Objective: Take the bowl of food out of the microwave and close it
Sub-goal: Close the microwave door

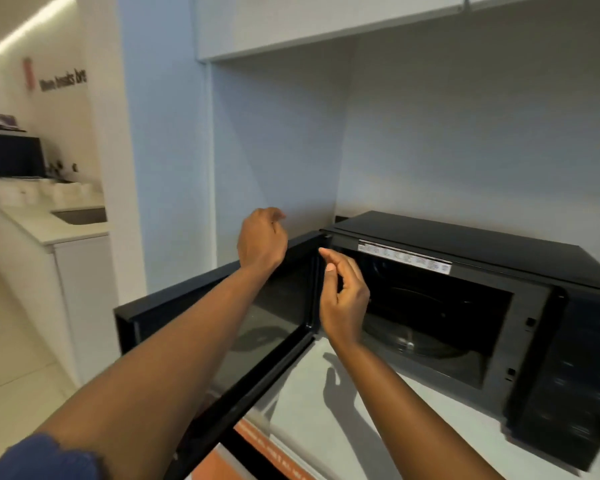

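A black microwave stands on a white counter with its door swung wide open to the left. Inside, the glass turntable shows with no bowl visible on it. My left hand hovers above the door's top edge near the hinge, fingers loosely curled, holding nothing. My right hand is in front of the cavity's left side, fingers apart and empty. No bowl of food is in view.
The microwave's control panel is at the right. White upper cabinets hang overhead. At the far left a second counter carries a sink, white containers and a dark appliance.
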The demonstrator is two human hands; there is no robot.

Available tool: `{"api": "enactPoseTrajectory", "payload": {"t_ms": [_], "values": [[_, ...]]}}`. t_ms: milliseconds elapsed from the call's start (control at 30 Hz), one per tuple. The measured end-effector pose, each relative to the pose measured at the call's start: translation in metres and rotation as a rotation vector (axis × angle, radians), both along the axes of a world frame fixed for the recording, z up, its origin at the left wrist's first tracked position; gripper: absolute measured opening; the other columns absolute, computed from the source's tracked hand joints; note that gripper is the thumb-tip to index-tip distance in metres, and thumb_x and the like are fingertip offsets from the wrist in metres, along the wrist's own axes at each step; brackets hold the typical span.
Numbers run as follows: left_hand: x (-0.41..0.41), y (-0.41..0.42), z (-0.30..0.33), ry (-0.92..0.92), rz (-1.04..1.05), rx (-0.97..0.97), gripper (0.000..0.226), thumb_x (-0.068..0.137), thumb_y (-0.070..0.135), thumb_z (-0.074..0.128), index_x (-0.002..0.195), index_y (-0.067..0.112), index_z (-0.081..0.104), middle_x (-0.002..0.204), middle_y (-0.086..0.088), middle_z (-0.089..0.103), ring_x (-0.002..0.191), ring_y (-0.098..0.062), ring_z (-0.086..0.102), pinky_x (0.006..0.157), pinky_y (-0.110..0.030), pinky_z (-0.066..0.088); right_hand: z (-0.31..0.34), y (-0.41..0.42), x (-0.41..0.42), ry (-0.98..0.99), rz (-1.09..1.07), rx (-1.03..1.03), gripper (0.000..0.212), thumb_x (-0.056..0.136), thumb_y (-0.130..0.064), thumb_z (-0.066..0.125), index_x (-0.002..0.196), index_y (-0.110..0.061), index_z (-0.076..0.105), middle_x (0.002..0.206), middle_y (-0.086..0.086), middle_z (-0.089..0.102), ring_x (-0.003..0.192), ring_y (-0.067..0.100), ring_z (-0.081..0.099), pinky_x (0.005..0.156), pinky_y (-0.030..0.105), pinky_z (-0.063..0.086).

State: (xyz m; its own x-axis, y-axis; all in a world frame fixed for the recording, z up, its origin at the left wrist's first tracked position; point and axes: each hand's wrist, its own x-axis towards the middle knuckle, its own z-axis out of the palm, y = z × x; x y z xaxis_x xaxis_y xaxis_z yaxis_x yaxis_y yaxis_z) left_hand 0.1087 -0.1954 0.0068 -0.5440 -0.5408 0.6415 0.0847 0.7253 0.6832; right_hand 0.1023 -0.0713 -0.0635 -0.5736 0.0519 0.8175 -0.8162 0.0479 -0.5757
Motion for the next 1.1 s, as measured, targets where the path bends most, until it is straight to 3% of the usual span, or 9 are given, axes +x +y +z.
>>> {"api": "enactPoseTrajectory", "payload": {"t_ms": [133, 233, 300, 400, 500, 667, 900, 1033, 1100], "values": [[0.014, -0.032, 0.020, -0.383, -0.043, 0.027, 0.032, 0.087, 0.008, 0.039, 0.097, 0.004, 0.069, 0.112, -0.014, 0.066, 0.114, -0.034, 0.056, 0.096, -0.038, 0.046, 0.005, -0.040, 0.013, 0.037, 0.103, 0.183, 0.028, 0.086, -0.012, 0.043, 0.104, -0.011, 0.066, 0.105, 0.006, 0.068, 0.102, 0.014, 0.056, 0.089, 0.018, 0.040], [0.020, -0.044, 0.031, -0.650, -0.165, 0.034, 0.028, 0.087, 0.005, 0.047, 0.104, -0.002, 0.068, 0.119, -0.018, 0.065, 0.109, -0.032, 0.060, 0.094, -0.040, 0.051, 0.008, -0.062, 0.021, 0.048, 0.176, 0.338, 0.029, 0.086, -0.015, 0.043, 0.102, -0.009, 0.066, 0.105, 0.008, 0.069, 0.105, 0.017, 0.056, 0.092, 0.022, 0.041], [0.022, -0.048, 0.036, -0.759, -0.242, 0.002, 0.027, 0.087, 0.003, 0.048, 0.103, -0.001, 0.069, 0.118, -0.018, 0.066, 0.098, -0.027, 0.062, 0.082, -0.036, 0.051, 0.008, -0.071, 0.023, 0.055, 0.212, 0.401, 0.028, 0.087, -0.017, 0.043, 0.101, -0.010, 0.067, 0.103, 0.007, 0.069, 0.105, 0.017, 0.056, 0.092, 0.031, 0.045], [0.024, -0.055, 0.040, -0.846, -0.304, -0.050, 0.026, 0.090, 0.006, 0.049, 0.107, 0.001, 0.067, 0.122, -0.014, 0.064, 0.093, -0.021, 0.058, 0.079, -0.030, 0.048, 0.007, -0.078, 0.024, 0.087, 0.222, 0.450, 0.028, 0.088, -0.018, 0.042, 0.099, -0.015, 0.068, 0.099, 0.003, 0.069, 0.103, 0.014, 0.056, 0.093, 0.037, 0.045], [0.024, -0.060, 0.042, -0.922, -0.363, -0.110, 0.030, 0.092, 0.005, 0.045, 0.114, 0.006, 0.065, 0.130, -0.010, 0.058, 0.110, -0.023, 0.056, 0.089, -0.033, 0.047, 0.008, -0.077, 0.022, 0.103, 0.219, 0.484, 0.031, 0.089, -0.024, 0.040, 0.099, -0.018, 0.068, 0.101, 0.000, 0.071, 0.105, 0.012, 0.057, 0.095, 0.037, 0.043], [0.026, -0.056, 0.055, -1.141, -0.416, -0.314, 0.048, 0.092, -0.004, 0.033, 0.131, 0.017, 0.051, 0.148, -0.004, 0.039, 0.136, -0.020, 0.036, 0.101, -0.035, 0.042, 0.011, -0.062, 0.018, 0.120, 0.223, 0.513, 0.034, 0.090, -0.029, 0.038, 0.098, -0.019, 0.070, 0.101, 0.000, 0.073, 0.103, 0.010, 0.059, 0.096, 0.032, 0.043], [0.017, -0.029, 0.066, -1.196, -0.490, -0.454, 0.041, 0.092, 0.001, 0.039, 0.130, 0.012, 0.052, 0.153, 0.002, 0.030, 0.141, -0.019, 0.026, 0.112, -0.038, 0.033, 0.025, -0.029, 0.015, 0.081, 0.271, 0.419, 0.030, 0.087, -0.023, 0.048, 0.080, -0.012, 0.075, 0.083, 0.004, 0.076, 0.083, 0.005, 0.064, 0.087, 0.028, 0.048], [0.007, -0.002, 0.065, -1.151, -0.512, -0.583, 0.037, 0.088, 0.004, 0.044, 0.123, 0.004, 0.057, 0.146, -0.003, 0.044, 0.135, -0.021, 0.038, 0.111, -0.042, 0.036, 0.036, 0.004, 0.011, 0.025, 0.301, 0.479, 0.025, 0.084, -0.021, 0.054, 0.077, -0.011, 0.075, 0.081, 0.004, 0.075, 0.081, 0.006, 0.065, 0.083, 0.022, 0.049], [-0.001, 0.012, 0.064, -1.114, -0.489, -0.689, 0.031, 0.087, 0.008, 0.048, 0.114, 0.001, 0.062, 0.132, -0.011, 0.056, 0.122, -0.025, 0.050, 0.104, -0.039, 0.042, 0.041, 0.022, 0.010, 0.017, 0.271, 0.531, 0.019, 0.083, -0.019, 0.059, 0.077, -0.012, 0.075, 0.079, 0.002, 0.072, 0.081, 0.006, 0.063, 0.079, 0.019, 0.048]]}}
